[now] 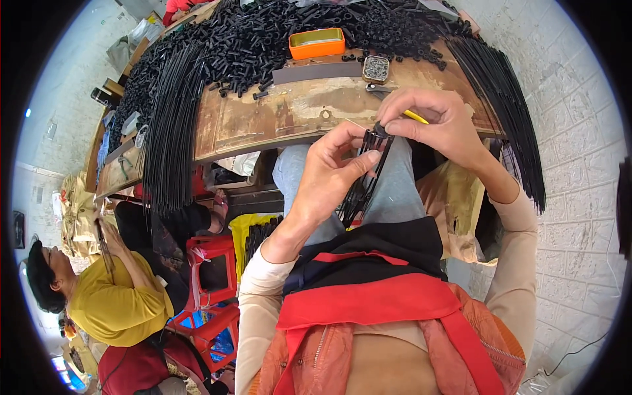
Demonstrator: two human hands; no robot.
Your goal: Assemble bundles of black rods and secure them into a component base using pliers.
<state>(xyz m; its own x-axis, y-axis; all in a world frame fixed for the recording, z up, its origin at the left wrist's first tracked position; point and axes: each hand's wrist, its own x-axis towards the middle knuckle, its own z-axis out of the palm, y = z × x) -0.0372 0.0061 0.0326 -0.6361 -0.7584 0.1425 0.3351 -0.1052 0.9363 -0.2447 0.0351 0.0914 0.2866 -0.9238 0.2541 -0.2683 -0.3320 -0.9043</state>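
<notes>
Over my lap, my left hand (322,178) is closed around the upper part of a bundle of thin black rods (356,199), which look like umbrella ribs. The bundle hangs down between my knees. At its top sits a small round black hub (380,130), pinched between the thumb and fingers of my right hand (436,125). A slim yellow tool or handle (416,116) sticks out from under my right fingers; its other end is hidden. By my left fingertips a fine pale wire or thread (356,124) shows, too small to make out fully.
On the wooden table (257,122) lie heaps of black plastic parts (243,49), an orange tin (317,46), a small tin of metal bits (376,68) and pliers (380,88). Long black rods (174,131) overhang the edge. A person in yellow (118,299) sits left, near red stools (214,266).
</notes>
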